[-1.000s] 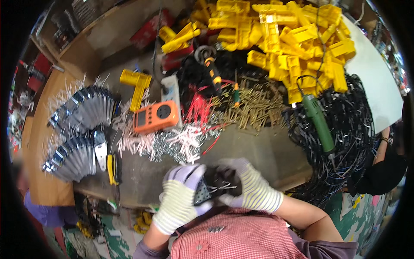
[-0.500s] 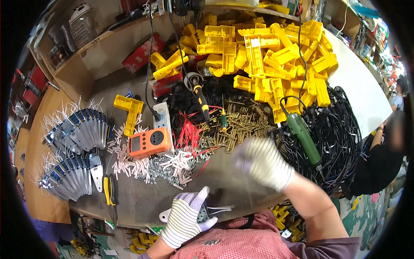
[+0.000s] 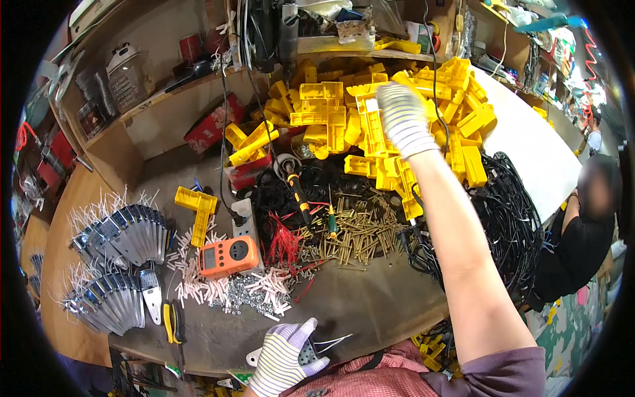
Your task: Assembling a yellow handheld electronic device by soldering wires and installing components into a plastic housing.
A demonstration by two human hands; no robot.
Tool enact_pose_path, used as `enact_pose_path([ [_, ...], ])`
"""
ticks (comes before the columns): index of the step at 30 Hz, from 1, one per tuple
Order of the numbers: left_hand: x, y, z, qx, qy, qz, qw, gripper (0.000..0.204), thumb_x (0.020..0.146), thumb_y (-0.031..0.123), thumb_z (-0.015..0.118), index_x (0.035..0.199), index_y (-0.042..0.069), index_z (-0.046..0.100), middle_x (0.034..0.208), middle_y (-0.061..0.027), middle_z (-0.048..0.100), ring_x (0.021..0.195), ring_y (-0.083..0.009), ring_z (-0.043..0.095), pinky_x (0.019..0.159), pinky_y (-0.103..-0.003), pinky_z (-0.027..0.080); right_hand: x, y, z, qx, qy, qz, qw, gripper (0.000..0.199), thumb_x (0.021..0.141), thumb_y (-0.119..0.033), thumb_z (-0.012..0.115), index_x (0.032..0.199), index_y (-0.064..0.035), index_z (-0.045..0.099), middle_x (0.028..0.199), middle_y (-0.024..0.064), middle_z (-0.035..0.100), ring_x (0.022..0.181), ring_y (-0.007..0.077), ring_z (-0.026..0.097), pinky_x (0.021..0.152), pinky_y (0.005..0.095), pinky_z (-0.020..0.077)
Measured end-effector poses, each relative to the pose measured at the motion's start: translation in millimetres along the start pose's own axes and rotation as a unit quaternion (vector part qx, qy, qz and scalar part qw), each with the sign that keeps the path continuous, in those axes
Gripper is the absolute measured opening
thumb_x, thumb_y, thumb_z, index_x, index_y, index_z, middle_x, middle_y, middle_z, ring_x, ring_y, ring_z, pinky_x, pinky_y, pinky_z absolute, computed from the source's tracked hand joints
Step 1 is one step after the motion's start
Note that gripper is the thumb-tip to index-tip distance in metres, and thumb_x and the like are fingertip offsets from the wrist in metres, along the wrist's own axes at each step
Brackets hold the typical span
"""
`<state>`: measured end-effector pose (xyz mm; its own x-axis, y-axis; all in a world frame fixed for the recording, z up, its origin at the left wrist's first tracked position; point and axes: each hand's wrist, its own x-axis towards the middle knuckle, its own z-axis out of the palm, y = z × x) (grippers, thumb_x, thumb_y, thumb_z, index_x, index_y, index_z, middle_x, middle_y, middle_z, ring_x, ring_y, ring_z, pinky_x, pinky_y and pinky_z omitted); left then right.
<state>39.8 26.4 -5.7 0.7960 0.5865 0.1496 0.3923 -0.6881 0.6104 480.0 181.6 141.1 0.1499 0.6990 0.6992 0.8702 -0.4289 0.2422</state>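
My left hand (image 3: 283,356), in a striped glove, is closed on a flat metal plate (image 3: 308,353) at the table's near edge. The plate has a perforated dark face, a rounded bare end and two white wires sticking out to the right. My right hand (image 3: 405,118), gloved alike, is stretched far forward over the heap of yellow plastic housings (image 3: 317,99) and reaches its upper part. Its fingers are smeared by motion, so whether they hold a housing cannot be made out. A long yellow housing (image 3: 372,129) lies just left of it.
Brass screws (image 3: 364,228), pale sleeves and nuts (image 3: 248,294), and red wires (image 3: 283,248) cover mid-table. An orange meter (image 3: 225,257) sits left of them, near yellow-handled pliers (image 3: 173,323) and fanned wired plates (image 3: 109,301). Black cables (image 3: 509,225) are piled right; a person (image 3: 582,231) sits beyond.
My right hand has swung forward from above the near tabletop to the yellow heap. My left hand stays on the plate. The view has tilted up, and my right arm now covers the green tool.
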Motion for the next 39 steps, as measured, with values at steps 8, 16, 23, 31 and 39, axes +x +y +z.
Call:
enact_pose_path([
  [8,8,-15,3,0.017,0.007,0.057,0.998,0.078,0.075,0.047,0.078,0.136,0.006,0.054,0.107,-0.0159,0.062,0.102,-0.0348,0.059,0.095,-0.047,0.044,-44,82,-19,-0.133,-0.106,0.025,0.985,0.05,0.071,-0.021,0.081,0.119,-0.0173,0.067,0.131,0.0151,0.058,0.119,0.0362,0.055,0.1,0.0431,0.0484],
  [16,17,-5,-11,-0.373,0.159,0.004,0.914,0.099,0.075,0.033,0.087,0.152,0.004,0.032,0.146,-0.019,0.046,0.133,-0.0299,0.048,0.111,-0.042,0.039,-124,-70,-145,0.306,0.023,-0.233,0.923,0.034,0.072,-0.016,0.074,0.102,-0.0054,0.063,0.09,0.0073,0.064,0.081,0.0274,0.063,0.075,0.0408,0.0517],
  [23,36,9,-21,-0.59,0.23,-0.11,0.766,0.057,0.089,0.004,0.067,0.14,-0.001,0.043,0.138,-0.0192,0.051,0.111,-0.0344,0.065,0.077,-0.045,0.065,-176,-96,-118,0.528,-0.037,-0.224,0.818,0.022,0.078,-0.023,0.072,0.093,-0.0083,0.065,0.089,0.007,0.065,0.088,0.0292,0.064,0.076,0.0426,0.0523],
  [31,6,-14,-7,-0.549,0.305,-0.145,0.765,0.061,0.082,0.018,0.072,0.135,-0.001,0.049,0.122,-0.0175,0.062,0.104,-0.0301,0.066,0.083,-0.042,0.059,-204,-69,-27,0.306,-0.25,-0.166,0.904,0.016,0.088,-0.014,0.055,0.092,-0.0093,0.07,0.078,0.017,0.067,0.073,0.0351,0.066,0.065,0.0422,0.055],
  [39,-1,1,-14,-0.36,0.24,-0.122,0.893,0.064,0.098,0.031,0.064,0.141,-0.009,0.04,0.14,-0.0214,0.051,0.119,-0.0322,0.057,0.098,-0.041,0.051,-211,-89,-35,0.259,-0.262,-0.184,0.911,0.022,0.089,-0.019,0.057,0.106,-0.0088,0.066,0.075,0.015,0.066,0.075,0.0372,0.068,0.064,0.0469,0.0552],
])
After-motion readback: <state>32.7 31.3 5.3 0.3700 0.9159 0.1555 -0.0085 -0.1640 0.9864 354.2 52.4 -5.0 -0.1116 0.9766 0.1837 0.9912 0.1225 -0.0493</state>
